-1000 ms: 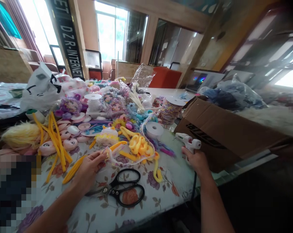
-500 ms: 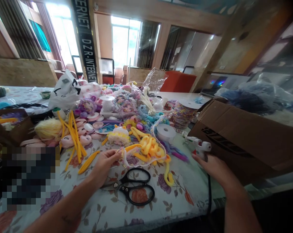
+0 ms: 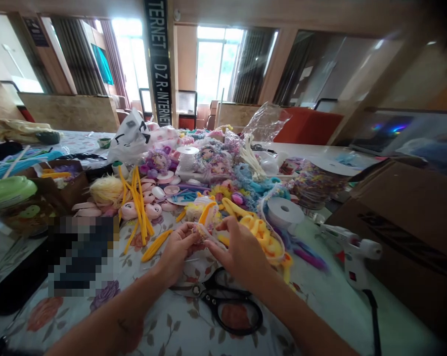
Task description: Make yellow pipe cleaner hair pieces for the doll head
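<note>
In front of me, my left hand [image 3: 179, 247] pinches a yellow fuzzy strip [image 3: 207, 213] together with the end of a white beaded trim [image 3: 272, 241]. My right hand [image 3: 242, 247] meets it from the other side, thumb and bent forefinger at the same trim. Its lower fingers are hidden. Black-handled scissors [image 3: 242, 316] lie below my hands, partly covered by my right wrist. A white hot glue gun [image 3: 353, 252] rests to the right, out of my hands. Behind my right hand is a heap of yellow fuzzy cord [image 3: 262, 230].
A white spool [image 3: 285, 211] and a cardboard box [image 3: 401, 222] stand at the right. Yellow strips [image 3: 140, 207], doll faces [image 3: 153, 211] and a yellow-haired head [image 3: 107, 192] lie left. Farther back are doll parts and a white plastic bag [image 3: 129, 138]. A green-lidded jar [image 3: 10, 193] stands far left.
My right hand has let go of the glue gun and come over to the trim by my left hand. The yellow strip's end now points upward. My view has turned left.
</note>
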`<state>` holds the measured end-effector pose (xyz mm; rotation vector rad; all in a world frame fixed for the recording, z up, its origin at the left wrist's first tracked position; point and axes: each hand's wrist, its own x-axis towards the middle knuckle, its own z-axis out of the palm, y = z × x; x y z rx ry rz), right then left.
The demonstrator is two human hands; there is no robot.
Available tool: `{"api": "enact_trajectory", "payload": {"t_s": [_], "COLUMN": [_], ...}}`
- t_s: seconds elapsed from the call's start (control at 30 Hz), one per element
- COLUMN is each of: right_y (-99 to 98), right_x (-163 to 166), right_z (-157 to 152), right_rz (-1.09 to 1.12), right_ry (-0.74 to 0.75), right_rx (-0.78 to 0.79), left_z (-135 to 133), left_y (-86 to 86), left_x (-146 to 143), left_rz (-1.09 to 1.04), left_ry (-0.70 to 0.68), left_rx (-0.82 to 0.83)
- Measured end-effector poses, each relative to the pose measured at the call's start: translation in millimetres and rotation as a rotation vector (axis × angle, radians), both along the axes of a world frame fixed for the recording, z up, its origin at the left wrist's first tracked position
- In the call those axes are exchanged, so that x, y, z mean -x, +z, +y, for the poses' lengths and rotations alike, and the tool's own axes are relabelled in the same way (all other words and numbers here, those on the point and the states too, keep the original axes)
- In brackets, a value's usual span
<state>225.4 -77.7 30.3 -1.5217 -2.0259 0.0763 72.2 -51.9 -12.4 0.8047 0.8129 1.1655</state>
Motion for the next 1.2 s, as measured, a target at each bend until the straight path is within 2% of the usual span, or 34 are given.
{"api": "enact_trajectory", "payload": {"t_s": [0.2, 0.37, 0.63, 0.7, 0.87, 0.93, 1.07, 1.2], "right_y": [-28.1, -41.4, -51.4, -50.5, -46.9, -45.0, -41.5, -40.3], "right_x": [3, 3, 5, 3, -5, -8, -10, -10], "right_z": [8, 3, 5, 5, 6, 6, 6, 5], "right_rz": [0.139, 0.272, 0.384, 0.316, -0.155, -0.251, -0.246, -0.099], "right_ry": [0.027, 0.084, 0.193, 0.21, 0.151, 0.156, 0.186, 0.171], "right_rx": [0.062, 0.147, 0.108, 0.029, -0.283, -0.351, -0.391, -0.322], "left_z": [-1, 1, 1, 1, 0, 0, -1, -2], "left_y": [3.0, 3.5, 3.7, 4.4, 6.3, 5.5, 2.0, 2.2], "left_x": [1, 1, 0, 0, 0, 0, 0, 1], "left_rz": [0.148, 0.077, -0.016, -0.006, 0.048, 0.057, 0.091, 0.123], "left_ry": [0.002, 0.056, 0.019, -0.007, 0.002, -0.007, -0.056, -0.138], "left_rx": [-0.038, 0.015, 0.043, 0.046, 0.081, 0.068, 0.052, 0.054]}}
